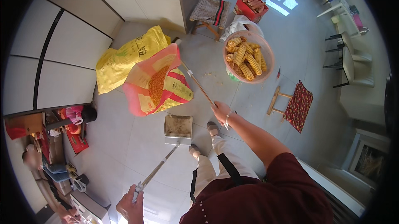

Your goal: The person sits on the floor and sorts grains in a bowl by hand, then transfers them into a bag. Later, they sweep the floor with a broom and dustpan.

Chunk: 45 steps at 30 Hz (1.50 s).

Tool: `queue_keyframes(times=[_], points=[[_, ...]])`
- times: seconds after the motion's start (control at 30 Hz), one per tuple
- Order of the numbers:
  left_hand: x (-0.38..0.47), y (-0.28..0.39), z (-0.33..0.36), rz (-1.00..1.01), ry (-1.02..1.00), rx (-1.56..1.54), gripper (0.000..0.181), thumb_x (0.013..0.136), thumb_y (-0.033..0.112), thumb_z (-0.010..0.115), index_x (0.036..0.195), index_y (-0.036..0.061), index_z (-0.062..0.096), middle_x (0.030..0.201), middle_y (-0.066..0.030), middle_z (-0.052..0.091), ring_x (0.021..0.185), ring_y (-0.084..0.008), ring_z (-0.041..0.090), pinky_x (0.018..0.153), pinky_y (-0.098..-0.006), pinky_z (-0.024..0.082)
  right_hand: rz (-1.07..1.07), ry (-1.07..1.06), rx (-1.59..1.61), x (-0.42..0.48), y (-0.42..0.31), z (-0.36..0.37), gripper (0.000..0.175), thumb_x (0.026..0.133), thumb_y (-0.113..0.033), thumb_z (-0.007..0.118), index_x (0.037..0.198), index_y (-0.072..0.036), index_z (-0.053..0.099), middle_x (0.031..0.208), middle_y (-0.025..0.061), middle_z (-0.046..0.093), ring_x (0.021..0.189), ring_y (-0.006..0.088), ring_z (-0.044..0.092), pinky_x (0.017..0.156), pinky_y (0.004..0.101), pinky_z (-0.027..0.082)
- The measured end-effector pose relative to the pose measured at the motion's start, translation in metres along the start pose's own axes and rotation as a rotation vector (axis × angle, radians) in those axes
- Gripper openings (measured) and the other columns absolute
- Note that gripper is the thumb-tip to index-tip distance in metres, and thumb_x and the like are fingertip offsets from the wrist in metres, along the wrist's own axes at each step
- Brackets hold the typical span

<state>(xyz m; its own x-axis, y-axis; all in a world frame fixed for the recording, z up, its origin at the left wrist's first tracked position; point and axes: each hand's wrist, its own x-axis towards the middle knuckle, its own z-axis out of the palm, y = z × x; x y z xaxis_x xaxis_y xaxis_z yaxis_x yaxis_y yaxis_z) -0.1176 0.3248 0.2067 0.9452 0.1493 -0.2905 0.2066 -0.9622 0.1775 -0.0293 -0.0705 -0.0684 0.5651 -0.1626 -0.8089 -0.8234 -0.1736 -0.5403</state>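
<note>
My left hand point(130, 204) grips the top of a long dustpan handle point(154, 171). The dustpan point(178, 126) rests on the tiled floor before my feet, with dirt smudges on its tray. My right hand point(222, 113) is closed around a broom handle point(201, 87), which slants away toward the far side of an open sack. Most of the broom head is hidden there. That pink and yellow woven sack point(177, 88) stands with its mouth wide, holding loose corn kernels point(158, 82). Small debris point(210, 75) is scattered on the floor right of the broom.
A yellow sack point(134, 55) leans behind the open one. At the far right stand a pink basin point(270, 65) of corn cobs point(246, 57), a red box point(246, 13) of bare cobs and a folding stool point(210, 12). Another stool point(297, 107), a screwdriver-like tool point(278, 72) and a seated person point(51, 174) are around.
</note>
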Motion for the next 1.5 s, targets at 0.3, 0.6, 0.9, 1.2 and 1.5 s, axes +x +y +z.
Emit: queue_keyframes(times=[0.3, 0.6, 0.9, 1.2, 1.5], points=[[0.0, 0.004, 0.005, 0.04, 0.008, -0.054, 0.035, 0.072, 0.012, 0.077, 0.106, 0.0036, 0.071, 0.08, -0.0157, 0.069, 0.065, -0.0202, 0.065, 0.058, -0.0325, 0.05, -0.06, -0.024, -0.177, -0.006, 0.047, -0.034, 0.031, 0.097, -0.03, 0.044, 0.087, -0.002, 0.054, 0.051, 0.008, 0.054, 0.035, 0.0229, 0.052, 0.037, 0.0409, 0.042], [-0.006, -0.012, 0.027, 0.237, 0.151, 0.029, 0.037, 0.07, 0.018, 0.08, 0.104, 0.0095, 0.072, 0.073, -0.0129, 0.066, 0.059, -0.0272, 0.061, 0.055, -0.037, 0.047, 0.382, 0.048, 0.24, -0.192, 0.203, -0.082, 0.03, 0.096, -0.032, 0.047, 0.118, -0.014, 0.056, 0.057, 0.0006, 0.042, 0.041, 0.013, 0.042, 0.037, 0.0312, 0.039], [-0.004, -0.01, 0.016, 0.209, 0.112, 0.025, 0.035, 0.072, 0.02, 0.078, 0.105, 0.0098, 0.072, 0.081, -0.0154, 0.069, 0.066, -0.0288, 0.065, 0.064, -0.0375, 0.051, 0.556, 0.116, 0.341, -0.296, 0.257, -0.116, 0.042, 0.099, -0.032, 0.046, 0.139, -0.017, 0.046, 0.062, 0.0028, 0.044, 0.048, 0.0136, 0.042, 0.042, 0.0321, 0.036], [-0.03, -0.024, 0.007, 0.184, 0.089, -0.07, 0.036, 0.076, 0.026, 0.076, 0.109, 0.0121, 0.072, 0.082, -0.0153, 0.07, 0.065, -0.0267, 0.065, 0.064, -0.0354, 0.05, 0.331, 0.138, 0.082, -0.337, 0.249, -0.077, 0.027, 0.096, -0.032, 0.05, 0.109, -0.009, 0.057, 0.062, 0.0058, 0.051, 0.046, 0.0167, 0.051, 0.039, 0.035, 0.042], [-0.081, -0.02, -0.019, 0.252, -0.015, -0.15, 0.039, 0.075, 0.018, 0.078, 0.112, 0.0074, 0.07, 0.081, -0.0109, 0.071, 0.063, -0.0111, 0.058, 0.062, -0.0281, 0.048, 0.371, 0.077, 0.03, -0.322, 0.253, -0.053, 0.027, 0.095, -0.032, 0.052, 0.107, -0.009, 0.059, 0.064, 0.0053, 0.053, 0.049, 0.0169, 0.052, 0.041, 0.0337, 0.043]])
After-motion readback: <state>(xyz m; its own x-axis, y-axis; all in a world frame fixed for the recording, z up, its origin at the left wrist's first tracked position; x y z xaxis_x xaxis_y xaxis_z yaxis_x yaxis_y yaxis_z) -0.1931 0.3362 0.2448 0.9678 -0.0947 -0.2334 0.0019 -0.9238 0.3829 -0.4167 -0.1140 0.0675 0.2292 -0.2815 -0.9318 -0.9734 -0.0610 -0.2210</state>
